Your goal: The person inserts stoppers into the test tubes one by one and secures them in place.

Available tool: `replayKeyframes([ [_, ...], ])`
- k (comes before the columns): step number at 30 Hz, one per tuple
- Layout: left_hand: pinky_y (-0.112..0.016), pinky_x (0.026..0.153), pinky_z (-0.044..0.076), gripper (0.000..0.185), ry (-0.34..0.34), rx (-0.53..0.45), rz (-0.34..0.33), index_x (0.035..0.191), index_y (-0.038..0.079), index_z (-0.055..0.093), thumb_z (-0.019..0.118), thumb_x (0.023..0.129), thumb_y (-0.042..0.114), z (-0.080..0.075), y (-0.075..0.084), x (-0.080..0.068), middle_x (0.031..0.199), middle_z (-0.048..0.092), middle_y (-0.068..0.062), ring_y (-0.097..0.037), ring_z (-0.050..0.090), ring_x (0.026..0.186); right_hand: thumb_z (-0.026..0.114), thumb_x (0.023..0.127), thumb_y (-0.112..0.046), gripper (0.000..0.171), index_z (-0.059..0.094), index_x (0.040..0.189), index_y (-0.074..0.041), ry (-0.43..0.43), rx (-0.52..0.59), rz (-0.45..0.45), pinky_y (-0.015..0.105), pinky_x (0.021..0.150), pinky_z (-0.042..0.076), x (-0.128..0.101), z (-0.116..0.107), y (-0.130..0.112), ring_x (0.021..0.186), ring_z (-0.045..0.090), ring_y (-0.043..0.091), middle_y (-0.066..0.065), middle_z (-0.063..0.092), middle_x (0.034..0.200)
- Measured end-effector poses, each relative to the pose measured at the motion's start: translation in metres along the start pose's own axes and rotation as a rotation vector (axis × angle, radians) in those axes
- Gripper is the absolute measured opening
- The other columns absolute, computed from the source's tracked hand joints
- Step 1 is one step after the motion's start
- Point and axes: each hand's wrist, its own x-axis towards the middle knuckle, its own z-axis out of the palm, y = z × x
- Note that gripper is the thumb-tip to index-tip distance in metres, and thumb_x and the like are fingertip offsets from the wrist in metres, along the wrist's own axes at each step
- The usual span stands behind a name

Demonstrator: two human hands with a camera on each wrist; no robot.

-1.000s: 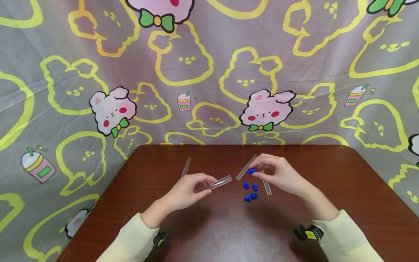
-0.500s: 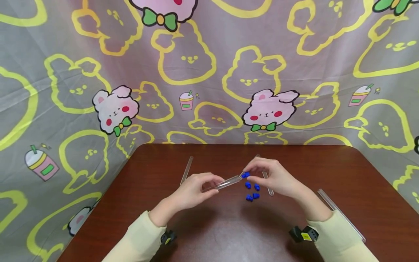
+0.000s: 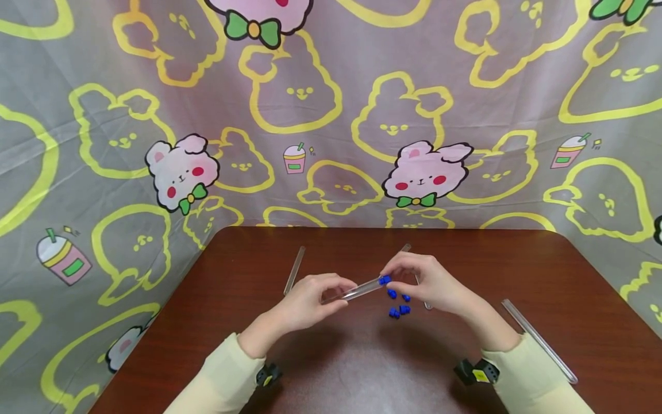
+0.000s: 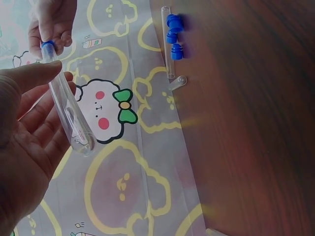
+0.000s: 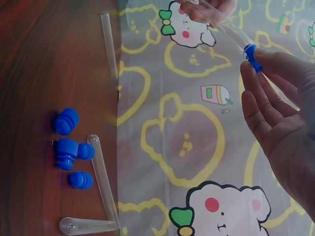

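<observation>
A clear tube (image 3: 357,289) hangs above the middle of the surface (image 3: 362,368), held between both hands and tilted so its right end is higher. A blue cap (image 3: 384,279) sits on that right end. The left hand (image 3: 305,299) has its grip closed round the tube's left, rounded end, thumb and fingers curled about it. The right hand (image 3: 429,282) pinches the cap at the tube's mouth with thumb and fingertips (image 5: 266,61). Just below and near the right hand, four loose caps (image 3: 398,303) lie in a cluster on the surface. Beside them two more tubes lie in a V (image 5: 101,187), partly hidden under the right hand in the head view. Another tube (image 3: 295,269) lies on the far left, and one more (image 3: 538,348) lies well apart at the near right. A cartoon-print cloth (image 3: 331,115) hangs behind the surface.
</observation>
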Motion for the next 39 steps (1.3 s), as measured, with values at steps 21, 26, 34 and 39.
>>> replayKeyframes([
  [21,-0.024,0.067,0.049,0.031,0.008,0.034,0.035,0.114,0.012,0.070,0.075,0.085,0.005,0.0052,0.0003,-0.0003,0.092,0.067,0.006,-0.002,0.058,0.078,0.077,0.081,-0.004,0.023,0.073,0.102,-0.011,-0.023,0.003,-0.033,0.029,0.061,0.053,-0.0013,0.0030,-0.0010,0.072,0.064,0.013,-0.002,0.068,0.096],
  [26,-0.029,0.070,0.051,0.031,0.017,0.050,0.048,0.114,0.012,0.070,0.075,0.085,0.004,0.0057,0.0005,0.0005,0.093,0.067,0.005,-0.003,0.060,0.080,0.077,0.080,-0.001,0.024,0.073,0.102,-0.009,-0.026,0.013,-0.030,0.029,0.068,0.055,-0.0008,0.0033,-0.0005,0.076,0.065,0.013,0.000,0.069,0.096],
  [34,-0.033,0.070,0.052,0.030,0.020,0.062,0.040,0.114,0.012,0.070,0.075,0.085,0.005,0.0059,0.0013,0.0009,0.092,0.067,0.005,-0.003,0.060,0.080,0.075,0.083,-0.003,0.021,0.072,0.104,-0.006,-0.036,0.061,0.017,0.029,0.076,0.055,-0.0010,0.0051,0.0024,0.074,0.067,0.014,0.002,0.067,0.095],
  [39,-0.028,0.071,0.051,0.030,-0.001,0.030,0.017,0.116,0.012,0.069,0.074,0.087,0.007,0.0073,0.0009,-0.0001,0.094,0.067,0.006,-0.002,0.060,0.081,0.076,0.082,-0.005,0.022,0.072,0.104,-0.009,-0.036,0.023,0.027,0.029,0.074,0.055,-0.0013,0.0061,0.0039,0.072,0.066,0.012,-0.001,0.068,0.092],
])
